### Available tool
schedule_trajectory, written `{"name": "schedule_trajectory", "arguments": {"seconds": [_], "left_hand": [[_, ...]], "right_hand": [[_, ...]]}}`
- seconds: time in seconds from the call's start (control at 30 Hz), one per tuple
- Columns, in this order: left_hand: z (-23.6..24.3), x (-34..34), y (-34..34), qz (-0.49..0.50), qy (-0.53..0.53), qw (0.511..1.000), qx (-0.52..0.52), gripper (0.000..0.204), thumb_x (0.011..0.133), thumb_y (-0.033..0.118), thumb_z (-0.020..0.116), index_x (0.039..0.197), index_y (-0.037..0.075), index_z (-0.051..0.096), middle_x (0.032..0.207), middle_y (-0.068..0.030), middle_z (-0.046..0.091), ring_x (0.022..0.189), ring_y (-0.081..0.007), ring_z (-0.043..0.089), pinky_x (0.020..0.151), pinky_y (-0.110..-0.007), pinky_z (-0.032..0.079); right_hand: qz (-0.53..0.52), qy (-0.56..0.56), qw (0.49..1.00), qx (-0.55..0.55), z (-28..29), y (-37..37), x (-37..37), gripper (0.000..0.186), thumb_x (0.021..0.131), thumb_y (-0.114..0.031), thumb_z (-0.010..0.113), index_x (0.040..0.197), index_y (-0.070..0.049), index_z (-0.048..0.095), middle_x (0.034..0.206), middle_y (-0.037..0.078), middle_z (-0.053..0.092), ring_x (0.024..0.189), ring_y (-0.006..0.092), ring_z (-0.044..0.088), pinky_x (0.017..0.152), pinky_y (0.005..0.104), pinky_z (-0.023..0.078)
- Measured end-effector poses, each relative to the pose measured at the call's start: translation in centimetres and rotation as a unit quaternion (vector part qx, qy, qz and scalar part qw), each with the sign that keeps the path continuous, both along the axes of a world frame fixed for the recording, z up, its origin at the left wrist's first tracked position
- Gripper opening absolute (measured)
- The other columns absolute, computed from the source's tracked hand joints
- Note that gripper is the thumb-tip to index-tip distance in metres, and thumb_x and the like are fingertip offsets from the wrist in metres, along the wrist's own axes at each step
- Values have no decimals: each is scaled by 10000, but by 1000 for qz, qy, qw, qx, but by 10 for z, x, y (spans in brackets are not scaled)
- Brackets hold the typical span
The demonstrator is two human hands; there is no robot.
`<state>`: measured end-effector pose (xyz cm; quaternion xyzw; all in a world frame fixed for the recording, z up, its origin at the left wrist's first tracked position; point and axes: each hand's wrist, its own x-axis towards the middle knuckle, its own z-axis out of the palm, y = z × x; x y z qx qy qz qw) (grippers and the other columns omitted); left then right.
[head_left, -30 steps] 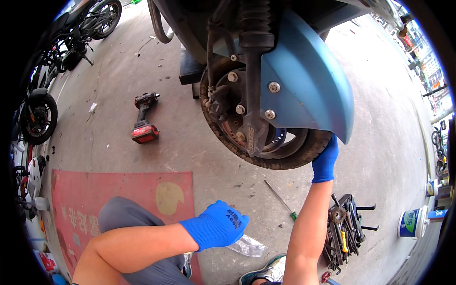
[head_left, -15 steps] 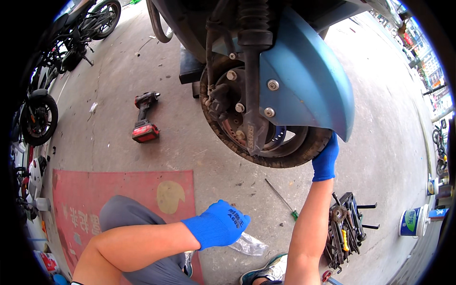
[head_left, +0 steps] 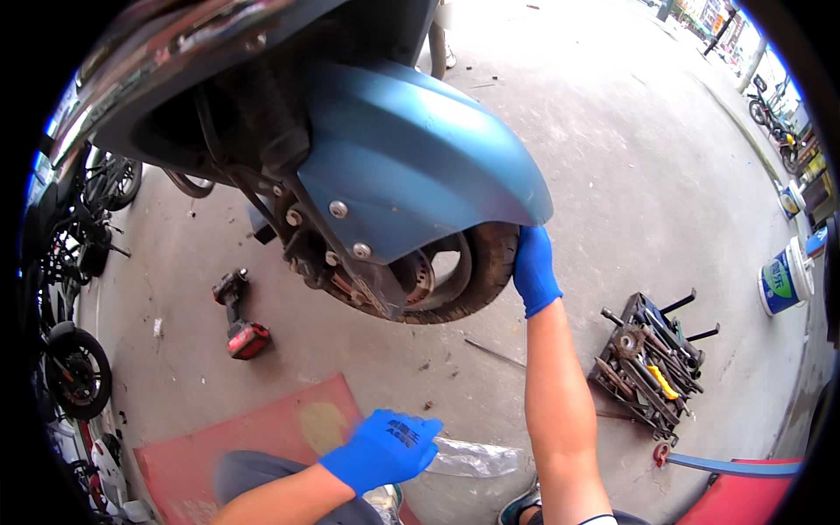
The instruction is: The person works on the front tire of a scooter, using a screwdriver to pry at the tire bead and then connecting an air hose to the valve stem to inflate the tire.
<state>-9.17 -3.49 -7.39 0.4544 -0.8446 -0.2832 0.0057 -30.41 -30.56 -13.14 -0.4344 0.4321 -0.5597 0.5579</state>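
Observation:
My left hand [head_left: 389,451], in a blue glove, hovers low at the centre bottom with curled fingers beside a crumpled clear plastic bag [head_left: 481,459]; what they hold is unclear. My right hand [head_left: 534,267], gloved too, grips the back of the tyre [head_left: 479,280] just under the rim of the light-blue mudguard [head_left: 429,157]. Bolts, a brake caliper [head_left: 306,267] and a dark fork show on the wheel, beneath the vehicle's dark body.
A cordless impact wrench [head_left: 241,315] lies left on the concrete. A red mat [head_left: 175,464] is below it. A tool tray [head_left: 647,367], screwdriver shaft [head_left: 494,350] and white bucket [head_left: 783,276] are right. Parked motorcycles [head_left: 79,372] line the left edge.
The view has swung, showing more of the vehicle's upper body and shifting the wheel left and the mat lower. My right hand stays on the tyre; my left hand appears lower, fingers still curled.

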Motion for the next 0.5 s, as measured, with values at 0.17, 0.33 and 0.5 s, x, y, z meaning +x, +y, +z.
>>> {"name": "schedule_trajectory", "arguments": {"seconds": [0.17, 0.33, 0.5], "left_hand": [[3, -3, -6, -5, 9, 1000, 7, 350, 897, 302, 615, 1137, 48, 637, 929, -139, 704, 782, -306, 678, 681, -415, 531], [-7, 3, -7, 18, 15, 1000, -8, 366, 910, 314, 605, 1157, 44, 627, 922, -145, 700, 788, -323, 672, 696, -429, 534], [33, 6, -12, 26, -7, 1000, 7, 348, 893, 349, 601, 1079, 60, 655, 924, -186, 699, 822, -360, 673, 729, -456, 531]], "right_hand": [[39, -98, 993, 47, 5, 1, -10, 450, 1044, -315, 419, 1347, 1, 525, 1339, 112, 575, 1213, 197, 545, 1037, 344, 428], [23, -40, 997, 53, -12, 6, 0, 428, 1046, -301, 408, 1310, 3, 554, 1305, 107, 600, 1177, 191, 562, 1015, 336, 442], [24, 16, 1000, -7, -26, 1, -5, 389, 1039, -279, 405, 1231, -6, 605, 1208, 98, 642, 1080, 178, 589, 966, 342, 464]]}}
